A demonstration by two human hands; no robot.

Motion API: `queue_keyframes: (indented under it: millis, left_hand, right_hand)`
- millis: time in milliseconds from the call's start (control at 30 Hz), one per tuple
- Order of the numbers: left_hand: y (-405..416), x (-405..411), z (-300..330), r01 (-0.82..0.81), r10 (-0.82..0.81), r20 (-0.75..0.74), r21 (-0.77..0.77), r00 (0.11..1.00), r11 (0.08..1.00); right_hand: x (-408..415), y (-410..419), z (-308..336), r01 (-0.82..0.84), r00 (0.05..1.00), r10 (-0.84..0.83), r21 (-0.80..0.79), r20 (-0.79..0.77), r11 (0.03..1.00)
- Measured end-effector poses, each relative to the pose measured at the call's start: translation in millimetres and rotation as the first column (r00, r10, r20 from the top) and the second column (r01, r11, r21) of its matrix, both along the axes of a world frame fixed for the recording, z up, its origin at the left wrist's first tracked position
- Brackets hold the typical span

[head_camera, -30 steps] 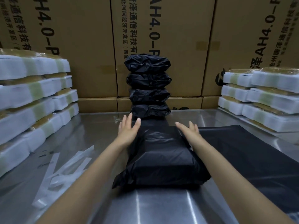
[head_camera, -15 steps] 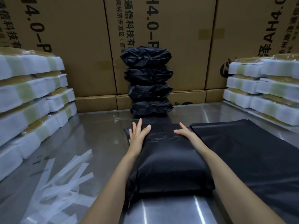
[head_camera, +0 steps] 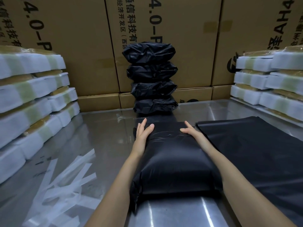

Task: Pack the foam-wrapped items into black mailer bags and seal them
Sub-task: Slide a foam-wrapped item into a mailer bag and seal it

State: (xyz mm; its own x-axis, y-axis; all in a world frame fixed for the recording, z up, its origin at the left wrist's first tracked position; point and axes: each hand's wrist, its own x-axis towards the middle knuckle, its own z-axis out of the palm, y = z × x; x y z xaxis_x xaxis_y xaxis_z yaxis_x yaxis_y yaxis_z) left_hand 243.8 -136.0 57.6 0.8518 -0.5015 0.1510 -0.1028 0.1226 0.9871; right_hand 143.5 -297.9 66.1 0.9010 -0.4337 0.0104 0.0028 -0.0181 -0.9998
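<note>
Cardboard cartons [head_camera: 91,46] back four sealed bags [head_camera: 151,77]. Before that stack, my left hand [head_camera: 144,133] and right hand [head_camera: 191,132] press flat fingers [head_camera: 142,126] on a fifth filled mailer [head_camera: 173,154], gripping nothing; foam-wrapped items [head_camera: 32,95] remain unpacked.

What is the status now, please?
Left hand and right hand open, flat on filled bag. Four packed bags stacked beyond. Nothing in the way.

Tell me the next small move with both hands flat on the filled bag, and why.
Probably grip the filled bag at its far end and lift it onto the stack of four packed bags behind. The left hand and right hand lie with straight fingers along its far edge, where the flap looks folded down already.
</note>
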Motion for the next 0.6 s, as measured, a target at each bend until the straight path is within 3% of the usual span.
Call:
queue_keyframes:
  millis: [267, 433, 600]
  left_hand:
    - [-0.7, -0.1, 0.8, -0.005, -0.008, -0.123, -0.104, 0.992, 0.995]
    - [0.5, 1.0, 2.2, -0.051, 0.036, -0.219, -0.064, 0.975, 0.997]
    - [-0.3, 1.6, 8.5, 0.004, -0.025, -0.280, -0.073, 0.960, 0.997]
  right_hand:
    - [-1.7, 3.0, 0.3, -0.001, 1.000, 0.001, -0.003, -0.013, 1.000]
    - [-3.3, 4.8, 2.6, -0.010, 1.000, 0.010, -0.010, 0.002, 1.000]
    - [-1.4, 4.5, 0.6, -0.011, 1.000, 0.009, -0.057, -0.029, 0.998]
